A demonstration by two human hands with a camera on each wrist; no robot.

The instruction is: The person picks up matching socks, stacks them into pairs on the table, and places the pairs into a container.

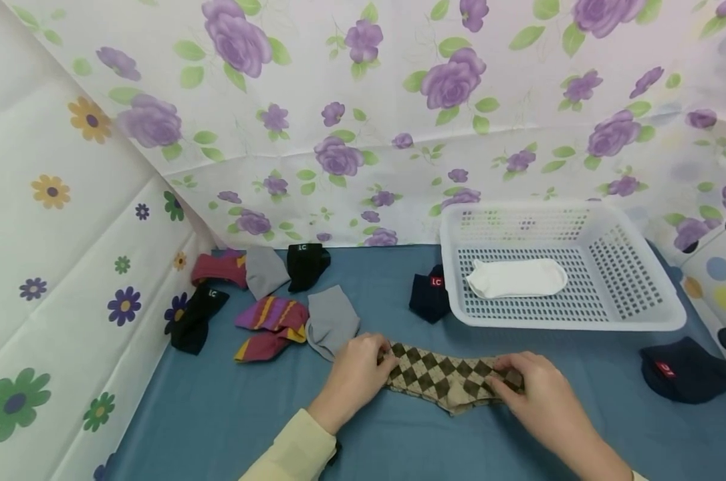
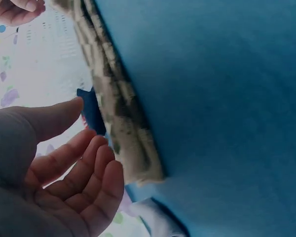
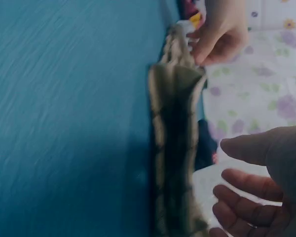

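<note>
A beige and brown argyle sock [image 1: 444, 373] lies stretched crosswise on the blue cloth, its heel bulging toward the front. In the left wrist view, layered folds of the argyle sock [image 2: 116, 98] show along its edge. My left hand [image 1: 361, 367] is at the sock's left end; in the left wrist view its thumb and loosely bent fingers [image 2: 102, 185] stand apart, beside the fabric. Over the right end is my right hand [image 1: 537, 384]. Its thumb and fingers [image 3: 246, 210] are also spread apart in the right wrist view, with a gap between them.
Behind stands a white basket [image 1: 579, 327] holding a white sock [image 1: 519, 278]. Dark navy socks [image 1: 429, 295] lie left of it, with another navy sock [image 1: 690, 369] at right. Grey socks [image 1: 331, 321], striped socks [image 1: 273, 327] and black socks [image 1: 192, 321] are at left, near floral curtains [image 1: 339, 107].
</note>
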